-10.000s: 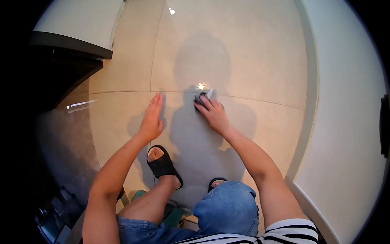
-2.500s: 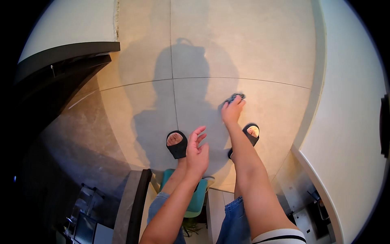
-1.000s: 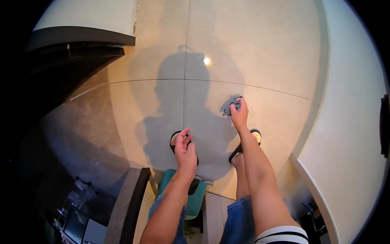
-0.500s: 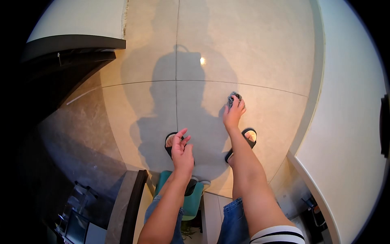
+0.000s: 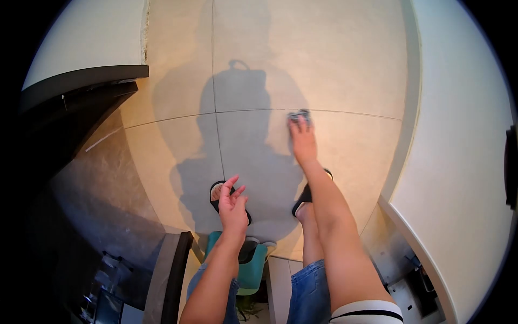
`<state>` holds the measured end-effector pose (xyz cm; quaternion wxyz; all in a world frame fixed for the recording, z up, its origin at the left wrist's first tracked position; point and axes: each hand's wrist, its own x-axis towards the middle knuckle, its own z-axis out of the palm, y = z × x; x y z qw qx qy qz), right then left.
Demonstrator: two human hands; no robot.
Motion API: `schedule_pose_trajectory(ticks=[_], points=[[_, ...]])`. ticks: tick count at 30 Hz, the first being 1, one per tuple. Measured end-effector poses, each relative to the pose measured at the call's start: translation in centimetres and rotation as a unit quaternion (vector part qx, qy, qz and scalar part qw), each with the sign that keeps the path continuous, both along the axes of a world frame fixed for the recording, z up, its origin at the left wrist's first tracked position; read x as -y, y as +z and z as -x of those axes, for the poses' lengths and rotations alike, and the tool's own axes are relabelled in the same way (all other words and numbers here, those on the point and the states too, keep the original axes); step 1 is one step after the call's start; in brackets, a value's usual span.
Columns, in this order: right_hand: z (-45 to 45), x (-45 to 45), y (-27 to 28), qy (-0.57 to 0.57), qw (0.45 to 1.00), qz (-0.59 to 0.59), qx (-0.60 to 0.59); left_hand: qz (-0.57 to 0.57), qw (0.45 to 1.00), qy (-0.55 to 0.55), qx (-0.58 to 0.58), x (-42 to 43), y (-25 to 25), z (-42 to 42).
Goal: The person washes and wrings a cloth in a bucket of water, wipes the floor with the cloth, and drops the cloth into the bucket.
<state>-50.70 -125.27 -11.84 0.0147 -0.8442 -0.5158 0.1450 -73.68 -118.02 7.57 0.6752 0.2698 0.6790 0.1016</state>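
A crumpled grey cloth point(image 5: 299, 115) lies against the tiled floor point(image 5: 345, 70), on the grout line between two tiles. My right hand point(image 5: 304, 139) presses on it, its fingers over the near side of the cloth. My left hand point(image 5: 233, 209) hangs in the air above the left sandal point(image 5: 215, 201), empty, with its fingers apart and loosely bent. The right sandal point(image 5: 303, 200) is partly hidden behind my right forearm.
A teal stool or bin point(image 5: 251, 275) stands between my legs. A dark curved ledge point(image 5: 86, 75) juts in at upper left. A white panel point(image 5: 464, 162) runs along the right side. Dark clutter and a lit screen-like object point(image 5: 109, 309) show at lower left.
My right hand and the cloth have shifted left and farther forward, and the cloth now lies more under the fingers. The view has turned slightly. My left hand stays raised and empty.
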Motion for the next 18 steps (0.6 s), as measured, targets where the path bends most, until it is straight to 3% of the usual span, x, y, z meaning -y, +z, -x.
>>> schedule_pose_trajectory(ticks=[1, 4, 7, 9, 10, 11, 13, 16, 18], points=[[-1.0, 0.7, 0.8, -0.080, 0.994, -0.002, -0.072, 0.002, 1.000, 0.001, 0.000, 0.1, 0.0, -0.1], [2.0, 2.7, 1.5, -0.195, 0.974, 0.094, -0.060, 0.003, 1.000, 0.003, 0.002, -0.2, 0.3, -0.7], [8.0, 2.1, 0.8, -0.230, 0.970, 0.004, -0.083, 0.001, 1.000, -0.002, 0.013, 0.2, 0.8, -1.5], [10.8, -2.2, 1.3, -0.418, 0.844, -0.068, -0.330, -0.006, 1.000, -0.005, 0.021, 0.5, 0.5, -1.4], [12.0, -2.8, 1.3, -0.243, 0.915, -0.073, -0.312, -0.010, 1.000, -0.007, 0.025, 0.7, 0.3, -1.1], [13.1, -3.4, 1.6, -0.059, 0.954, -0.077, -0.284, -0.019, 0.999, -0.010, 0.026, 0.8, 0.1, -0.7], [14.6, -5.6, 1.6, -0.114, 0.892, -0.101, -0.425, -0.036, 0.999, -0.013, 0.036, 1.1, 0.3, -0.1], [13.1, -6.4, 6.6, -0.179, 0.825, -0.221, -0.489, -0.057, 0.998, -0.019, 0.002, 1.9, 3.4, 0.7], [10.5, -4.0, 8.4, -0.214, 0.854, -0.210, -0.426, -0.063, 0.998, -0.014, -0.016, 3.2, 4.8, 1.6]])
